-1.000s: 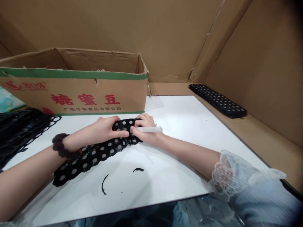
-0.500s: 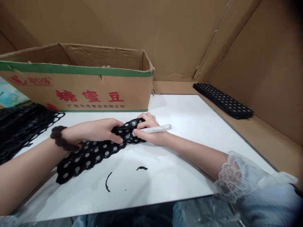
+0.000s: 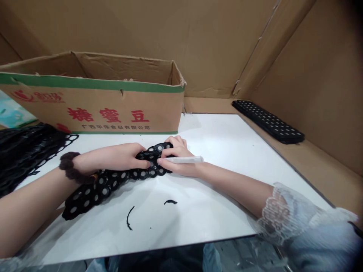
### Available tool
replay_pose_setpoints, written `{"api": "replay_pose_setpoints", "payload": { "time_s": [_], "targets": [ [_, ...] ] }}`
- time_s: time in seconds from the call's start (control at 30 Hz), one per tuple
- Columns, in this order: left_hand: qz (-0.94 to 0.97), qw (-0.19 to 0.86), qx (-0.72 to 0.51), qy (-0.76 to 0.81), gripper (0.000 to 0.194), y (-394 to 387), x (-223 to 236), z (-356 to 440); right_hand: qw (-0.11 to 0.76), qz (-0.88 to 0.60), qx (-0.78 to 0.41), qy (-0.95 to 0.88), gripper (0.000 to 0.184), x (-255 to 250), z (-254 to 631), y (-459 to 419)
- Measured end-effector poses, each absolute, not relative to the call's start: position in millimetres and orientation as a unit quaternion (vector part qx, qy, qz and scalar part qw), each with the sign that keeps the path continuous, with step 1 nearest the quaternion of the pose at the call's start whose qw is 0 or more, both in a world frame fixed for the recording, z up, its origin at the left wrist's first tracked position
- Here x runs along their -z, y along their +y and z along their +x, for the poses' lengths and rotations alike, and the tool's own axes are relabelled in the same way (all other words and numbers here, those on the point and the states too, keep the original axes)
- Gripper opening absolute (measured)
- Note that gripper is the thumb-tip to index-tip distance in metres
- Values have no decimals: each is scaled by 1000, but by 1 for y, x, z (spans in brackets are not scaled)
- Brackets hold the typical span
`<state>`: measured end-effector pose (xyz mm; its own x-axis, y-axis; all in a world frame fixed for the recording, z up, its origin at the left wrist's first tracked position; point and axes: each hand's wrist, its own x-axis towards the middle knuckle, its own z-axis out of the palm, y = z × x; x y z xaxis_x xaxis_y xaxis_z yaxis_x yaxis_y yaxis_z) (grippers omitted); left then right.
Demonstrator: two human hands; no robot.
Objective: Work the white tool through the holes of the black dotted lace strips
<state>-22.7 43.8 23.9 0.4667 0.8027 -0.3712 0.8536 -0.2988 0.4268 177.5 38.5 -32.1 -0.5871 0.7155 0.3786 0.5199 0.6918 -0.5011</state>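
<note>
A long black sheet with rows of round white dots (image 3: 104, 190) slants across the white board, its scalloped edge toward me. My left hand (image 3: 124, 156) is closed on the upper part of this sheet, thumb on top and fingers behind. Close beside it, my right hand (image 3: 180, 160) pinches a white pen-shaped tool (image 3: 187, 159) that lies across the palm; its working tip is hidden by the fingers. The right fingers also press on the far right end of the sheet. Between my two hands the sheet looks slightly bent.
An open cardboard box (image 3: 113, 109) stands behind my hands. A pile of black perforated scrap (image 3: 31, 153) lies on the left. Stacked black dotted strips (image 3: 268, 121) rest by the right cardboard wall. Two curved black slivers (image 3: 129, 218) lie on the white board (image 3: 215, 211).
The view has shifted slightly. Both hands stay on the dotted sheet, which bends more along its length now. The pen-shaped tool tilted up, then came back nearly level.
</note>
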Motion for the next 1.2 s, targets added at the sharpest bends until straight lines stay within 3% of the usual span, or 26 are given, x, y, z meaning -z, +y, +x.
{"api": "replay_pose_setpoints", "payload": {
  "time_s": [0.1, 0.3, 0.63, 0.9, 1.2],
  "targets": [
    [803, 321, 65, 498, 37, 47, -20, -25, 284, -351, -175, -875, 26, 32, 178, 38],
    [818, 337, 8, 467, 26, 46, -18, -24, 293, -361, -178, -867, 25, 31, 178, 37],
    [832, 226, -107, 495, 25, 21, -13, -3, 331, -406, -106, -845, 26, 30, 177, 40],
    [798, 332, -106, 491, 24, 38, -7, -8, 358, -407, -117, -832, 24, 33, 181, 46],
    [739, 389, -197, 513, 24, 39, -2, -15, 498, -376, -116, -773, 19, 20, 192, 35]
  ]
}}
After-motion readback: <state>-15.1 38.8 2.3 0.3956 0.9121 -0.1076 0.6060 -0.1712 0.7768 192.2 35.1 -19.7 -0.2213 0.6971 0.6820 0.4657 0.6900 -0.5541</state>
